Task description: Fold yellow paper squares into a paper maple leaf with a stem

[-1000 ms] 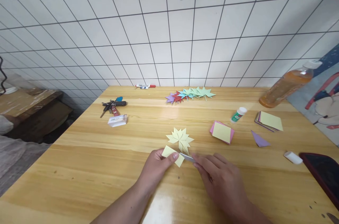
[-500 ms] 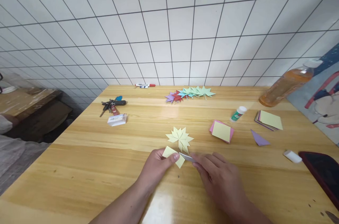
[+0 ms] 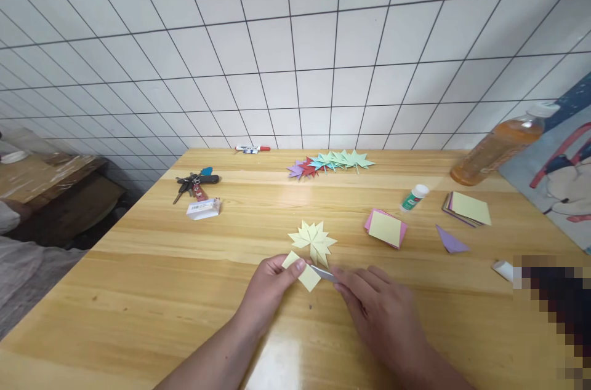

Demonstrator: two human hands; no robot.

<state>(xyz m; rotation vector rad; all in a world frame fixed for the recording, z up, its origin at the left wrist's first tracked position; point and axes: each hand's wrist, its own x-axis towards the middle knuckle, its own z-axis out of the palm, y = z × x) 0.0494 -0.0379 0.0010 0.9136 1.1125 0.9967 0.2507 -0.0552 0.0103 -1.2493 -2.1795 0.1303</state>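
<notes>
Between the thumb and fingers of my left hand (image 3: 272, 282) is a small pale yellow paper piece (image 3: 310, 278). My right hand (image 3: 381, 307) grips a thin, flat grey blade (image 3: 324, 273) with a pointed tip; its handle is hidden in the fingers. The blade's tip lies at the paper's upper right edge; whether it touches cannot be told. Just beyond both hands, a pale yellow folded-paper leaf (image 3: 314, 238) rests on the wooden table (image 3: 221, 310).
Overlapping paper leaves (image 3: 341, 160) lie near the tiled wall. A glue stick (image 3: 414, 198), two stacks of paper squares (image 3: 385, 228), a purple paper triangle (image 3: 451, 240) and a bottle (image 3: 501, 147) are rightward. Keys (image 3: 190, 184), a small white box (image 3: 204, 209) and a marker (image 3: 252, 149) sit leftward.
My left thumb has shifted slightly up and left on the yellow paper, uncovering more of it. My right hand and the blade have barely moved.
</notes>
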